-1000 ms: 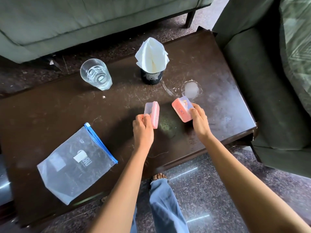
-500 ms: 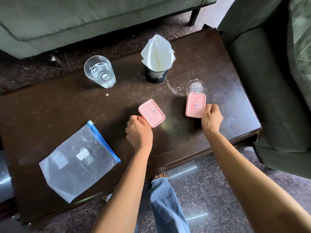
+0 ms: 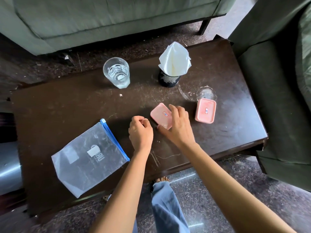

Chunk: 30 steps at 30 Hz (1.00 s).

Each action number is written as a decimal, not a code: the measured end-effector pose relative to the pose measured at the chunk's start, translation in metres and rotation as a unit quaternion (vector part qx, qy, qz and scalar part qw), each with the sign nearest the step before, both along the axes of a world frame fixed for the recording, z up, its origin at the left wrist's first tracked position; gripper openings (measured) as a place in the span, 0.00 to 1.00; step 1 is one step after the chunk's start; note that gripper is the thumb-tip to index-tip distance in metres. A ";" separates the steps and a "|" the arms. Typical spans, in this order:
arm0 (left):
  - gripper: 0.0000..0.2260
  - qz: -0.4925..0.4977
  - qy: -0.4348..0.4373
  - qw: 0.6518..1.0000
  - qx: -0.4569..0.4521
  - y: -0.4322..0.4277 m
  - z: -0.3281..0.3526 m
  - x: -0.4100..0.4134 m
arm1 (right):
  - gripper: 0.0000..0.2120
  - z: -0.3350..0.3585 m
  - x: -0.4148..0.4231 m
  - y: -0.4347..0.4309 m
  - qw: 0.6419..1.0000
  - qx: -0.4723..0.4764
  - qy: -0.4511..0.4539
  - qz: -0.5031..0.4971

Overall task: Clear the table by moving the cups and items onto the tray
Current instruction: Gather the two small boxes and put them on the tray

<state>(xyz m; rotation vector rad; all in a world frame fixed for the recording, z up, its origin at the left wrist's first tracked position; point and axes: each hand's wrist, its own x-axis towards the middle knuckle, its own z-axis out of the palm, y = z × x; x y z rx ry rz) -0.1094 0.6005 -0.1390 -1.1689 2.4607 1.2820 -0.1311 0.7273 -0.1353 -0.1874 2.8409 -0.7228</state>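
Note:
Two pink lidded boxes lie flat on the dark wooden table point(image 3: 67, 106). My right hand point(image 3: 179, 126) reaches across and covers the left pink box point(image 3: 159, 115), thumb at its near corner and fingers along its far right edge. My left hand point(image 3: 140, 130) rests just left of that box, fingers curled, holding nothing. The right pink box point(image 3: 205, 111) lies apart, untouched. A glass of water point(image 3: 117, 73) stands at the back. Beside it is a black mesh holder point(image 3: 169, 79) with white napkins point(image 3: 175, 59). No tray is clearly in view.
A clear zip bag with a blue seal point(image 3: 87, 157) lies flat at the near left. A shiny grey metal surface point(image 3: 10, 165) shows at the left edge. A green sofa point(image 3: 101, 17) stands behind the table, a dark armchair point(image 3: 277, 98) on the right.
Both boxes were set down flat on the table. My right hand let go of the right box and moved left onto the left box. My left hand released that box and drew back.

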 end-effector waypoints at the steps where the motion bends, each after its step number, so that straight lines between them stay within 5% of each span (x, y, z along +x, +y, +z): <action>1: 0.05 0.003 0.009 1.000 0.004 -0.005 0.001 0.000 | 0.39 -0.002 0.000 -0.007 1.000 0.019 -0.004 -0.005; 6: 0.05 0.009 0.062 0.998 0.011 -0.034 0.005 0.005 | 0.37 -0.008 0.001 -0.023 0.997 0.060 -0.013 -0.051; 14: 0.05 0.095 0.103 0.990 0.016 -0.104 0.031 0.015 | 0.34 0.034 -0.002 -0.084 0.998 -0.018 0.056 -0.010; 19: 0.06 0.152 0.132 0.979 -0.013 -0.180 0.054 0.028 | 0.31 0.082 -0.013 -0.181 0.983 -0.114 0.122 0.079; 30: 0.08 0.265 0.164 0.941 -0.128 -0.362 0.086 0.109 | 0.31 0.147 -0.007 -0.424 0.924 -0.185 0.078 0.324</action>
